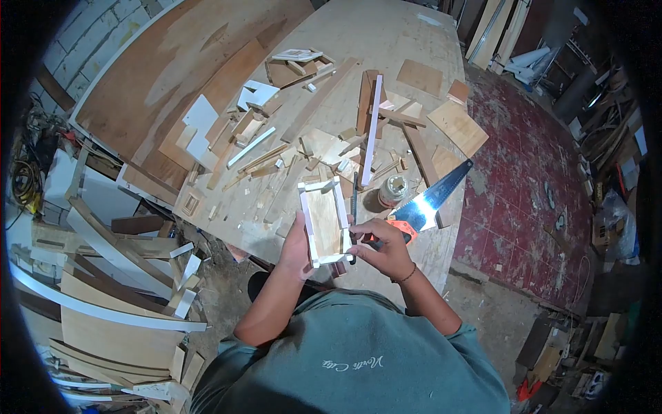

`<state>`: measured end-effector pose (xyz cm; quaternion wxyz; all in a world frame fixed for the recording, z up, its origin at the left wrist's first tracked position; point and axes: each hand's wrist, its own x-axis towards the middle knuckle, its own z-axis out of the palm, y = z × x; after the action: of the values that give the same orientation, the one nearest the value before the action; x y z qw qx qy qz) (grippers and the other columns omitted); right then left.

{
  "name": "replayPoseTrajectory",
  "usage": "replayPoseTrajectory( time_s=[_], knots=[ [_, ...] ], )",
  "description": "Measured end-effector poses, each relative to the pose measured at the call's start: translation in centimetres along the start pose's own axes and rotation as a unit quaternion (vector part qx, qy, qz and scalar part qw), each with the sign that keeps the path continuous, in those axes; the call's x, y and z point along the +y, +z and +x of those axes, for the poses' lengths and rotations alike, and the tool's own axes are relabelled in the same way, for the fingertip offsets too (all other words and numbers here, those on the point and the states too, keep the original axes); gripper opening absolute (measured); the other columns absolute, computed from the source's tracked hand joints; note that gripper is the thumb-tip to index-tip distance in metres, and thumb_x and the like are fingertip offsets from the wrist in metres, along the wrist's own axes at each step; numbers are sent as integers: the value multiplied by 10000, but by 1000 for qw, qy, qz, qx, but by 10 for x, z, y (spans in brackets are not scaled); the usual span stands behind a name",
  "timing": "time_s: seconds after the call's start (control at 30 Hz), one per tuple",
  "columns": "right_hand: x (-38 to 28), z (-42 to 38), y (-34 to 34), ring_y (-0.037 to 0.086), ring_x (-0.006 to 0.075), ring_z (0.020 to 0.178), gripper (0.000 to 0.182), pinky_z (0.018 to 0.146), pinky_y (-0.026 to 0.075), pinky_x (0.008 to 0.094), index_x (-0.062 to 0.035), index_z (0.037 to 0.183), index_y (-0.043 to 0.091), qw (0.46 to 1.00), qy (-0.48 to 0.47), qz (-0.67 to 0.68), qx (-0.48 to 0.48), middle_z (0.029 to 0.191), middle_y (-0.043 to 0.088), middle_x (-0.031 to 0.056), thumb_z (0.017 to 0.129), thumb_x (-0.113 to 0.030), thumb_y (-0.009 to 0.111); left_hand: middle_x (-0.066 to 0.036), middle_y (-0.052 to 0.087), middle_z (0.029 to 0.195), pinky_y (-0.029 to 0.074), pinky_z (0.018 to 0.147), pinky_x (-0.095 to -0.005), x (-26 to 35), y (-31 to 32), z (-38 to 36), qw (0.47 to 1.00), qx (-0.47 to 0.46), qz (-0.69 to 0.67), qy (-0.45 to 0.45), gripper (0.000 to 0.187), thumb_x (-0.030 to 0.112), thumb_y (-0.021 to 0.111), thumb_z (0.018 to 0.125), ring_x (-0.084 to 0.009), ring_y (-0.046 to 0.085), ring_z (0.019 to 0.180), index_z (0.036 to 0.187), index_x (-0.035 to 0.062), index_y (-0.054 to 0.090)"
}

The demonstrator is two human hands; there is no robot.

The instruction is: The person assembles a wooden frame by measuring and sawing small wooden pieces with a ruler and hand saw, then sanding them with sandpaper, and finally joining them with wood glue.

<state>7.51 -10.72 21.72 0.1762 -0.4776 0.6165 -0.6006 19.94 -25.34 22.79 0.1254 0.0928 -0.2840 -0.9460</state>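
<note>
A small shallow wooden box (323, 219) with pale, white-edged sides is held over the near edge of the workbench. My left hand (295, 247) supports it from the left, with the palm partly hidden beneath. Thumb and fingers of my right hand (381, 248) are pinched at its lower right corner. A thin dark strip (354, 200) runs along the box's right side, past the right fingertips; I cannot tell whether that hand grips it too. Just beyond the right hand lies a handsaw (436, 199) with an orange handle, its blade pointing away to the right.
A glass jar (393, 189) stands near the saw. Wood offcuts and a long pale strip (373, 131) lie across the workbench (400, 27). A large plywood sheet (172, 69) is at left. Curved wooden pieces (103, 234) are piled lower left; red flooring (510, 207) is at right.
</note>
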Motion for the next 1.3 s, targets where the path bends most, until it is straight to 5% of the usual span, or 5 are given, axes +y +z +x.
replayPoseTrajectory(
  time_s=[0.23, 0.57, 0.87, 1.2, 1.3],
  knots=[
    [-3, -2, -4, 568, 135, 800, 346, 700, 457, 259, -41, 1029, 651, 998, 54, 3, -39, 870, 609, 55, 710, -111, 765, -253, 471, 1267, 471, 912, -464, -3, -3, 1, 999, 12, 31, 2, 711, 574, 255, 930, -354, 530, 1125, 1388, 31, 268],
    [-9, -2, -2, 526, 98, 726, 340, 637, 410, 237, -42, 1021, 652, 997, 67, 35, 7, 814, 591, 28, 711, -123, 765, -217, 510, 1228, 497, 874, -427, -6, -1, 2, 1000, 8, 26, -15, 731, 590, 289, 917, -312, 565, 1078, 1364, 12, 299],
    [-10, 0, -5, 534, 165, 646, 243, 595, 420, 283, -87, 937, 689, 999, 4, -34, 15, 685, 560, 53, 698, -95, 729, -222, 500, 1243, 500, 868, -430, -4, 3, 4, 999, -30, -9, -42, 701, 570, 240, 935, -314, 564, 1076, 1366, 22, 303],
    [-12, 2, -8, 526, 162, 700, 261, 610, 403, 271, -66, 966, 690, 998, 2, -67, 3, 718, 560, 53, 707, -83, 725, -251, 498, 1230, 525, 812, -484, -4, 11, 5, 998, 43, 28, -25, 717, 597, 314, 906, -357, 572, 1049, 1368, 48, 317],
    [-11, 1, -10, 535, 219, 774, 276, 686, 419, 317, -101, 992, 683, 999, -19, -31, 24, 858, 590, 69, 718, -132, 702, -256, 490, 1241, 522, 815, -493, 0, 7, 5, 999, 42, 21, -26, 717, 591, 319, 907, -366, 567, 1057, 1372, 45, 312]
  ],
)
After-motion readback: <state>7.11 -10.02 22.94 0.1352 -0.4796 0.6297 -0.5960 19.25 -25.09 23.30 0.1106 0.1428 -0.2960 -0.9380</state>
